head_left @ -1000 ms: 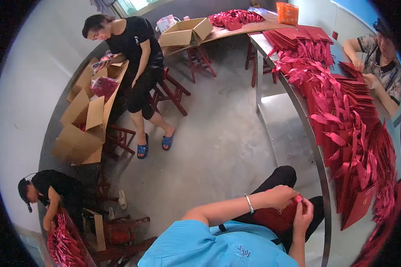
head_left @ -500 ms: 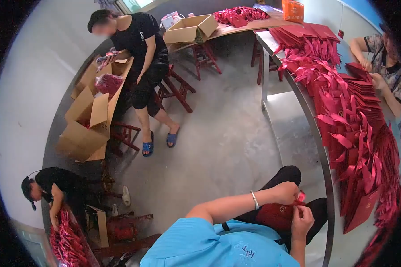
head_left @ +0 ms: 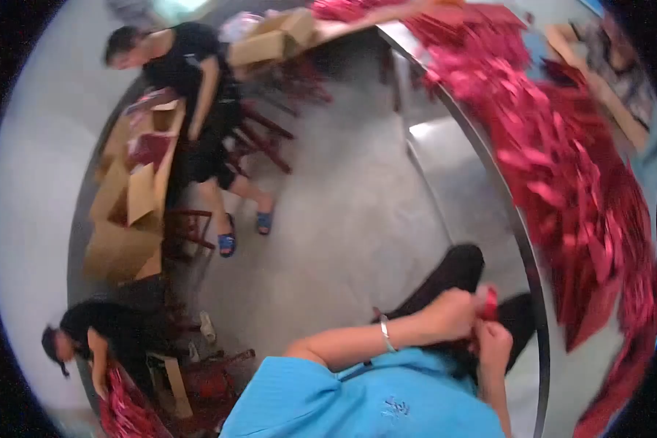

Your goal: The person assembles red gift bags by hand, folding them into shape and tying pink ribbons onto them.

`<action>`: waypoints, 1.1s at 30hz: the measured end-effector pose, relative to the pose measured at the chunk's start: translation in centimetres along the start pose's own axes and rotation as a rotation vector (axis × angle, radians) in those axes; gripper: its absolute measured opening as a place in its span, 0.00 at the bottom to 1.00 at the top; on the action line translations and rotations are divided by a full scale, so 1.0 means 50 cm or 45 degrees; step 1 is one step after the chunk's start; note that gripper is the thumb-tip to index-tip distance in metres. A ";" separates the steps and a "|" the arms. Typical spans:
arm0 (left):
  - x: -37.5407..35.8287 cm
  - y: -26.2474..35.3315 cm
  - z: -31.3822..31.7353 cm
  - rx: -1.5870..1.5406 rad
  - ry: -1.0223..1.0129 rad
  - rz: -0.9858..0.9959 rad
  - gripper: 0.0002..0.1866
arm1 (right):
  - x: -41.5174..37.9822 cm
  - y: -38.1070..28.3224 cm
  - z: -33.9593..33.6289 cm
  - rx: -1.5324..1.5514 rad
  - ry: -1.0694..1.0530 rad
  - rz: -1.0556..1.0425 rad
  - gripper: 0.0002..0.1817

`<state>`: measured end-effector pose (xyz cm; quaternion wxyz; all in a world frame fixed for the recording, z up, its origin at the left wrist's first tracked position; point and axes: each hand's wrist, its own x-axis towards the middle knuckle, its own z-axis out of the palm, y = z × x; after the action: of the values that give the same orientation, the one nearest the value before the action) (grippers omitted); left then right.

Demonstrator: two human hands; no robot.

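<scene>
Close together over my lap, my two hands work at a shiny red ribbon [head_left: 491,302]. My left hand [head_left: 451,315], with a silver bracelet [head_left: 385,334] on its wrist, is closed, its fingertips at the ribbon. Just below and to the right, my right hand [head_left: 494,343] is also closed, pinching at the ribbon's lower end. Motion blur hides the exact finger positions. The red gift bag is not discernible in my lap; my hands and forearm cover that area.
Right of me, a long curved table [head_left: 522,241] bears stacked red gift bags [head_left: 591,299] with ribbons. A co-worker [head_left: 624,73] handles bags across it. At left, one person [head_left: 197,80] sits by open cardboard boxes [head_left: 124,248]; another [head_left: 87,339] bends over red ribbons [head_left: 128,401].
The view has shifted and blurred. My hands have drawn closer together around the ribbon, and the red bag seen in my lap before is no longer discernible.
</scene>
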<state>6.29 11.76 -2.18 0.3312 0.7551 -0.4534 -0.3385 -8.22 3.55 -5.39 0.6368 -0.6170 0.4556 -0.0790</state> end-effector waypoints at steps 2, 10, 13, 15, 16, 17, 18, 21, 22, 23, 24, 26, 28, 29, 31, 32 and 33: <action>0.002 -0.040 0.027 -0.003 0.010 0.124 0.06 | -0.012 -0.021 0.012 0.102 0.026 0.166 0.14; -0.028 -0.036 0.010 -0.238 0.029 -0.005 0.09 | -0.015 0.019 0.025 0.340 -0.053 0.197 0.09; -0.025 -0.029 0.015 -0.217 0.073 0.007 0.07 | -0.012 0.023 0.015 0.428 -0.096 0.130 0.08; -0.030 -0.029 0.013 -0.223 0.073 -0.012 0.07 | -0.014 0.025 0.015 0.428 -0.121 0.127 0.08; -0.030 -0.028 0.013 -0.222 0.071 -0.012 0.07 | -0.015 0.025 0.015 0.430 -0.119 0.127 0.08; -0.030 -0.026 0.013 -0.208 0.077 -0.013 0.07 | -0.016 0.025 0.013 0.400 -0.122 0.124 0.08; -0.031 -0.027 0.011 -0.195 0.085 -0.014 0.07 | -0.016 0.025 0.014 0.369 -0.124 0.120 0.08; -0.034 -0.031 0.015 -0.177 0.140 0.033 0.06 | -0.018 0.027 0.016 0.381 -0.127 0.090 0.10; -0.034 -0.028 0.016 -0.173 0.139 0.030 0.06 | -0.018 0.027 0.013 0.386 -0.130 0.091 0.10; -0.033 -0.029 0.015 -0.167 0.121 0.015 0.06 | -0.018 0.027 0.013 0.401 -0.128 0.096 0.10; -0.032 -0.029 0.015 -0.160 0.105 0.001 0.06 | -0.017 0.027 0.012 0.416 -0.127 0.098 0.10; -0.032 -0.029 0.032 -0.189 0.098 0.013 0.07 | -0.025 0.031 -0.002 0.245 -0.101 0.076 0.09; -0.033 -0.042 0.035 -0.168 0.103 0.092 0.07 | -0.020 0.011 0.001 0.044 -0.077 0.039 0.09; -0.032 -0.051 0.044 -0.121 0.106 0.155 0.08 | -0.023 0.007 -0.004 0.006 -0.074 0.031 0.09; -0.025 -0.060 0.055 0.004 0.008 0.096 0.08 | -0.018 0.014 -0.007 -0.177 0.067 -0.093 0.08; -0.019 -0.060 0.056 -0.032 0.009 0.105 0.08 | -0.018 0.016 -0.008 -0.095 0.177 -0.079 0.06; -0.027 -0.029 0.026 -0.110 0.029 0.072 0.09 | 0.006 0.073 -0.022 -0.242 0.332 -0.389 0.05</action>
<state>5.43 13.30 -3.79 0.3783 0.7307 -0.4557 -0.3395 -10.48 3.40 -8.45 0.4921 -0.7206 0.4408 -0.2106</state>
